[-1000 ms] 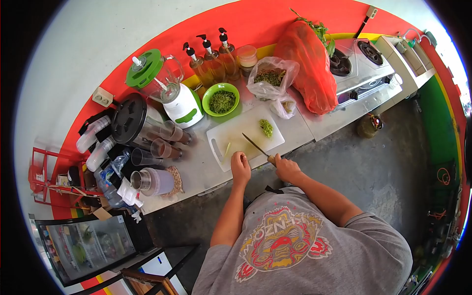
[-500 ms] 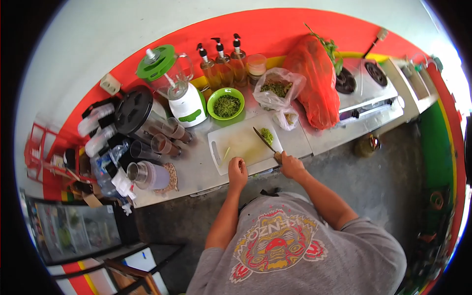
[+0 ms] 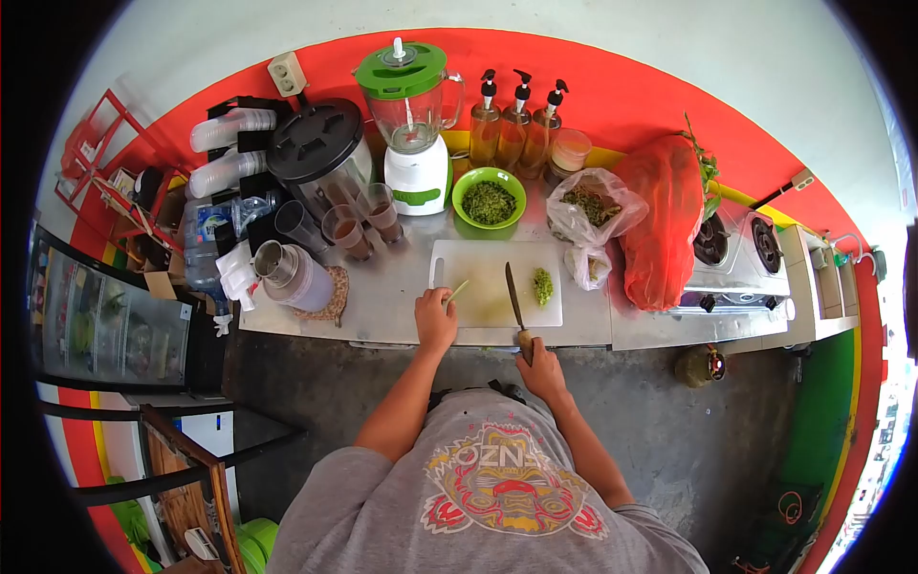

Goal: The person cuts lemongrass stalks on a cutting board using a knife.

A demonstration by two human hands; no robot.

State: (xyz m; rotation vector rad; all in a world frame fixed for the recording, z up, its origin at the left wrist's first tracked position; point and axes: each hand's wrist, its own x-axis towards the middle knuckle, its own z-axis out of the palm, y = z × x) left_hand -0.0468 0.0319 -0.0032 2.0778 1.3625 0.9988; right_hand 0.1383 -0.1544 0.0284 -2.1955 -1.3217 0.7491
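Observation:
A white cutting board (image 3: 478,256) lies near the counter's front edge. At its left side my left hand (image 3: 436,319) is closed around the lower end of a thin pale-green stalk (image 3: 459,290). My right hand (image 3: 542,370) grips the wooden handle of a knife (image 3: 514,297), just off the board's front edge. The dark blade points away from me over the board. Right of the blade sits a small heap of chopped greens (image 3: 543,286). Behind the board stands a green bowl (image 3: 463,220) with darker chopped greens in it.
A blender (image 3: 417,182), pump bottles (image 3: 516,129) and plastic bags (image 3: 591,212) line the back. Cups (image 3: 346,237) and a shaker (image 3: 277,263) stand left. A red bag (image 3: 660,225) and a gas stove (image 3: 736,263) are right.
The view has swung, shifting the counter in the picture. My left hand has moved onto the board's left side and taken the stalk. The knife has drawn left, away from the chopped heap.

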